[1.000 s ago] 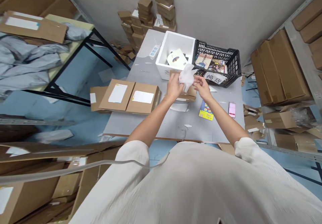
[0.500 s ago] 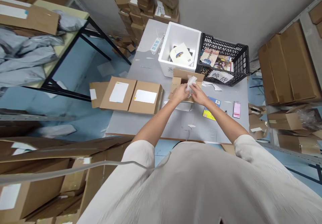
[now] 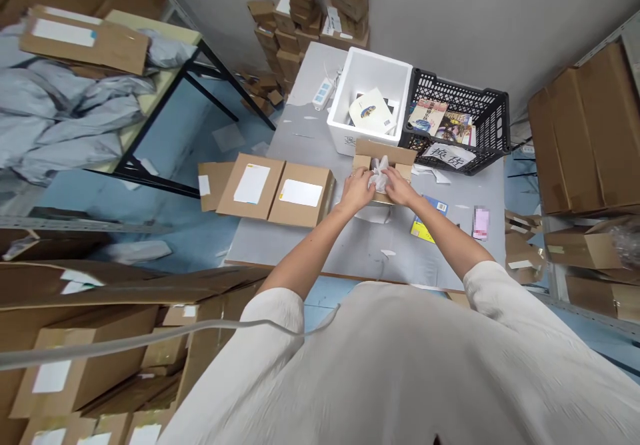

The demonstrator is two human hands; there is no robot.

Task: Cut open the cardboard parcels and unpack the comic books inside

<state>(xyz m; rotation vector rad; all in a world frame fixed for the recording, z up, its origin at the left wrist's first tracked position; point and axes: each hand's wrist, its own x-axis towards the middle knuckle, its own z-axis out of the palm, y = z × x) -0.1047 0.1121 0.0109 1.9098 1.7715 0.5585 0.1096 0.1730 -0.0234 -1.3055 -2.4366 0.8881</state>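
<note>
An open cardboard box [image 3: 385, 147] stands on the table with its back flap up. A crumpled whitish plastic bag [image 3: 381, 174] bulges at its opening; what the bag contains is hidden. My left hand [image 3: 357, 189] grips the bag's left side, fingers curled over the box edge. From the right, my right hand [image 3: 397, 186] pinches the bag near its top. Beside my right forearm lies a blue and yellow book [image 3: 423, 231], partly covered by the arm.
Two closed boxes with white labels [image 3: 301, 193] sit left on the grey table [image 3: 280, 248]. Behind are a white foam bin [image 3: 345, 131] and a black crate [image 3: 493, 141], both with books. A phone [image 3: 481, 223] lies right. Boxes crowd the floor and shelves.
The bag has gone lower into the box, and my hands have spread slightly apart around it. The whole view has shifted, so everything on the table appears further right.
</note>
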